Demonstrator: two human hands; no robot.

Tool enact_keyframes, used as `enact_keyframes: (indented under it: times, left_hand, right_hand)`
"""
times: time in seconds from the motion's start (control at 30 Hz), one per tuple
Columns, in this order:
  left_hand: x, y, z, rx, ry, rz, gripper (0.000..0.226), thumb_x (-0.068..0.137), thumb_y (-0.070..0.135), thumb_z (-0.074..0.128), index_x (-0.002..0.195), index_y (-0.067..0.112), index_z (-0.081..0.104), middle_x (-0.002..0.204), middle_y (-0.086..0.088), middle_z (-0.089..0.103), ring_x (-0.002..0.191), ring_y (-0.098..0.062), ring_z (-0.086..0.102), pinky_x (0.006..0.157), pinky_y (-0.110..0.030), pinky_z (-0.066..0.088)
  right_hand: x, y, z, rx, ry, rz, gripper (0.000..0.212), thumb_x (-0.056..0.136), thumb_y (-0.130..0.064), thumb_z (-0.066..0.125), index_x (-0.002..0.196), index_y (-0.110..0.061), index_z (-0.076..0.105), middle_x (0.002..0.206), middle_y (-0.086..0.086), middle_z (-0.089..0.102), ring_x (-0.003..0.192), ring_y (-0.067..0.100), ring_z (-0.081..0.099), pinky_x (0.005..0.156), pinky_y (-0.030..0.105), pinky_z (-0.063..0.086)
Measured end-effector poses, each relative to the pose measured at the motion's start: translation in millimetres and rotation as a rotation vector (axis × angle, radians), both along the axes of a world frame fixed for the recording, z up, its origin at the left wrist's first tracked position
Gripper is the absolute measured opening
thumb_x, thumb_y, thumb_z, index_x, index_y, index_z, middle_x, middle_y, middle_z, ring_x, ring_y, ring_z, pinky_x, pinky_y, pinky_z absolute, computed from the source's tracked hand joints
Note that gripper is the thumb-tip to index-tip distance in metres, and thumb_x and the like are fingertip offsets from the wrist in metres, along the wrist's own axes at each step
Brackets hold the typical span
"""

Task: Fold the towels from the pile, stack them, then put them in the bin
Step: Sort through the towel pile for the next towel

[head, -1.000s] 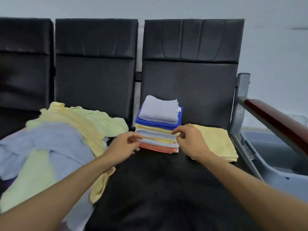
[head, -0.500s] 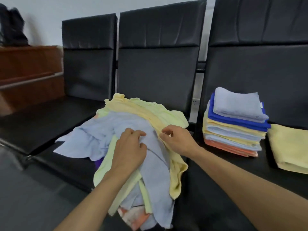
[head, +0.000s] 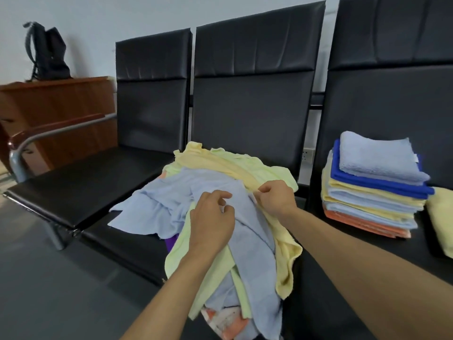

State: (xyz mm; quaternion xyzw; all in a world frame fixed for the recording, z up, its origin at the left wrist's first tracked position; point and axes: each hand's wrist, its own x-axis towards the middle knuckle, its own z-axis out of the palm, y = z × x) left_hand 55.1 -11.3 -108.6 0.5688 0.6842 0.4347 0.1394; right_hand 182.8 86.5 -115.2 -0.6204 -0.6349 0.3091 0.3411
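Note:
A loose pile of towels (head: 215, 168) in pale blue, yellow and green lies on the middle black seat. On top sprawls a pale blue towel (head: 171, 202). My left hand (head: 212, 222) pinches this blue towel near its middle. My right hand (head: 277, 198) pinches its edge close by, at the boundary with a yellow towel (head: 286, 256). A neat stack of folded towels (head: 375, 190) sits on the right seat, topped by a pale blue one. A folded yellow towel (head: 441, 217) lies beside the stack at the right edge. The bin is out of view.
A row of black padded seats (head: 85, 182) with tall backs runs along a pale wall. A metal and wood armrest (head: 51, 131) ends the row at left. Behind it stands a wooden cabinet (head: 56, 106) with a dark backpack (head: 47, 52) on top. Grey floor (head: 49, 290) lies at lower left.
My view swung left from the folded stack to the loose pile. Both hands moved from the stack onto the pile and closed on the pale blue towel.

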Motion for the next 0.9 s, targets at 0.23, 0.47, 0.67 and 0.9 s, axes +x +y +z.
enact_keyframes:
  times: [0.23,0.47,0.67,0.9]
  left_hand:
    - [35,3,18,-0.032,-0.7,-0.115,0.018,0.098,0.018,0.046,0.11,0.021,0.06,0.112,-0.002,0.066,0.096,-0.014,0.066,0.089,-0.027,0.051]
    - [79,13,33,-0.057,-1.294,-0.285,0.035,0.101,0.033,0.046,0.125,0.012,0.058,0.119,-0.01,0.064,0.109,-0.026,0.062,0.099,-0.041,0.049]
    - [97,23,24,-0.183,-1.294,-0.095,0.035,0.095,0.02,0.058,0.125,0.004,0.056,0.109,-0.013,0.067,0.098,-0.026,0.065,0.085,-0.039,0.054]
    - [89,18,23,-0.299,-0.999,-0.127,0.044,0.074,0.013,0.061,0.118,0.005,0.06,0.113,-0.017,0.067,0.101,-0.032,0.064,0.083,-0.042,0.055]
  right_hand:
    - [32,-18,38,0.043,0.526,-0.018,0.022,0.091,-0.008,0.042,0.077,-0.014,0.058,0.086,0.003,0.054,0.083,0.021,0.051,0.071,0.035,0.043]
    - [97,-45,59,-0.128,0.829,0.168,0.028,0.101,-0.01,0.038,0.106,-0.006,0.065,0.121,0.016,0.064,0.117,0.034,0.057,0.104,0.049,0.042]
    - [147,-74,56,-0.397,0.57,0.594,0.018,0.094,-0.017,0.052,0.089,-0.008,0.066,0.085,0.004,0.067,0.078,0.016,0.063,0.068,0.025,0.049]
    - [133,-54,27,-0.265,0.129,0.265,0.032,0.1,-0.036,0.047,0.107,-0.01,0.065,0.102,0.012,0.069,0.094,0.025,0.068,0.083,0.036,0.058]
